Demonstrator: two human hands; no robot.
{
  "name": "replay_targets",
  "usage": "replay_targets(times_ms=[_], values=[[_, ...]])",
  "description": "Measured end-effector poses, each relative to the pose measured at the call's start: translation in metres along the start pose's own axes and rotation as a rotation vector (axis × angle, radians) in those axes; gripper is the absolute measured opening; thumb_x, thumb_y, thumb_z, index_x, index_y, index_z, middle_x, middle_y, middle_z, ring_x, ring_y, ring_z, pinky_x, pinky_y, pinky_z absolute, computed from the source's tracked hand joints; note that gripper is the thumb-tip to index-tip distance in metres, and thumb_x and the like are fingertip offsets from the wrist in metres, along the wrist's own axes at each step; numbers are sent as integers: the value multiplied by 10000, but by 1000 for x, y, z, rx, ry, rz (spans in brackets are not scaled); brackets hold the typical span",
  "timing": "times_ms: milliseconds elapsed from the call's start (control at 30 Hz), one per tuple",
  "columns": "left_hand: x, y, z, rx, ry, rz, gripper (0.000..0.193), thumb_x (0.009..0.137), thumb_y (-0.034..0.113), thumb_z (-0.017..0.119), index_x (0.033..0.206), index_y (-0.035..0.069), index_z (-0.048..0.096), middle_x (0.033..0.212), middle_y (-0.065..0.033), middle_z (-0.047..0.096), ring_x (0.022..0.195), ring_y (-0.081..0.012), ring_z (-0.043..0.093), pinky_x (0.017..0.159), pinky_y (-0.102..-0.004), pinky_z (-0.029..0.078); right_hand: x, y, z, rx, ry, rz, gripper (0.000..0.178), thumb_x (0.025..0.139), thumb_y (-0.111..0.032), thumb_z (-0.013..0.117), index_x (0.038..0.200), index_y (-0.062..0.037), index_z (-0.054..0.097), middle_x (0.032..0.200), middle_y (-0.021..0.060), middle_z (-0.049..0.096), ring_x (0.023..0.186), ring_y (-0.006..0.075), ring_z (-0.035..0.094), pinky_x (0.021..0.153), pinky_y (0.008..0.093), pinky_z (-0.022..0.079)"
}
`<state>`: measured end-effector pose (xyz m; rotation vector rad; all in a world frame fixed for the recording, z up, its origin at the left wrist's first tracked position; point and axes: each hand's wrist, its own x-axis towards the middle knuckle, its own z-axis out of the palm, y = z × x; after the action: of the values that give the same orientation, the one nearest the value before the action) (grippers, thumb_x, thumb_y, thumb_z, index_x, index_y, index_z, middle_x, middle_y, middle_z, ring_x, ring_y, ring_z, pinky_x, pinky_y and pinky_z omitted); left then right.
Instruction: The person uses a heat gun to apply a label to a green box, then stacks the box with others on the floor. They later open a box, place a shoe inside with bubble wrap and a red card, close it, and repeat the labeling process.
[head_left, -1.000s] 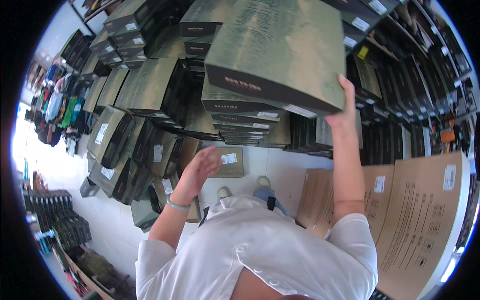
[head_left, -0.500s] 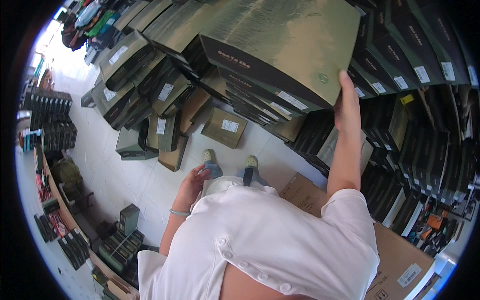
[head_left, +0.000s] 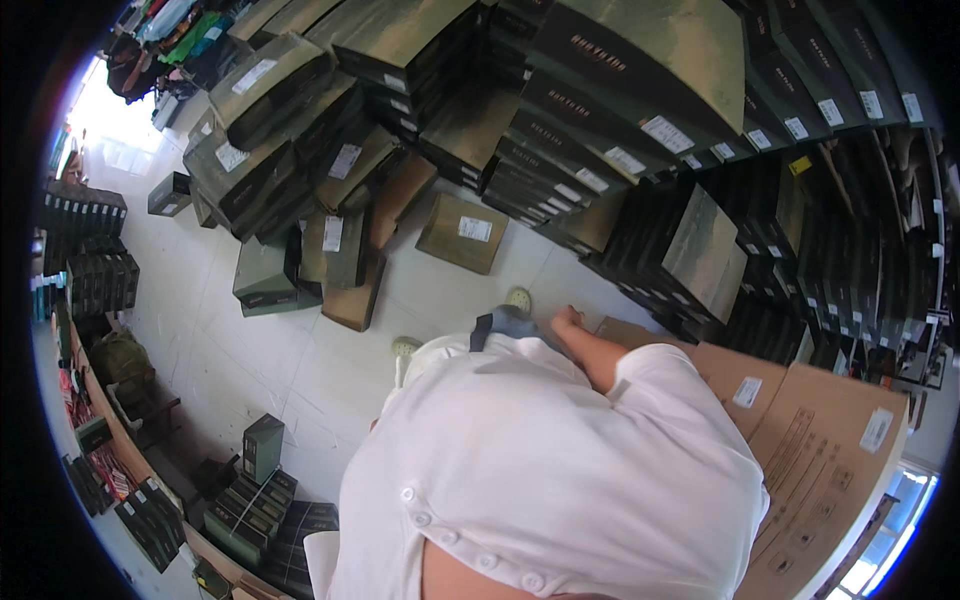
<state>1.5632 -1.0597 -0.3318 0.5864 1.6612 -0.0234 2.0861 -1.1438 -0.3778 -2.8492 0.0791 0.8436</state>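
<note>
My right hand hangs low in front of my body, away from the stacks, with nothing visible in it. Its fingers are foreshortened and hard to read. Nearest to it is the brown carton beside my right arm. My left hand is hidden behind my white shirt. Ahead to the right stands a tall stack of dark green shoe boxes with a tan-green lid on top. A single box lies on the floor ahead of my feet, a white label on its upper face.
A leaning heap of green boxes stands ahead to the left, with an open brown box at its foot. More box stacks line the right side. Large cartons stand at the lower right, strapped boxes at the lower left.
My right hand has come off the top box of the tall stack and dropped to waist height. My left hand has gone out of sight. My feet have shifted, and the stack sits farther right in view.
</note>
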Motion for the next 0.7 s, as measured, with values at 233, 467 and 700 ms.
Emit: replay_targets(times_ms=[233,467,700], values=[[-1,-78,-163,-56,137,-135,507,951,379,463,1377,103,466,1247,-118,587,1060,-240,577,856,-393,439,-96,-34,36,-304,-358,-521,379,806,-203,557,1119,-23,675,1113,229,661,1046,387,638,960,403,484],[18,-66,-231,-265,248,-43,498,939,378,499,1365,122,474,1206,-96,613,999,-225,594,778,-385,444,-130,-53,49,-91,-214,-561,551,790,-135,599,1312,23,514,1453,238,404,1303,352,450,1088,362,381],[43,-36,-174,82,34,379,606,911,440,526,1430,161,386,1232,-105,608,979,-257,601,771,-472,443,-88,-62,4,-60,-199,-454,849,771,-27,609,1509,-23,191,1588,181,100,1435,333,243,1139,354,327]])
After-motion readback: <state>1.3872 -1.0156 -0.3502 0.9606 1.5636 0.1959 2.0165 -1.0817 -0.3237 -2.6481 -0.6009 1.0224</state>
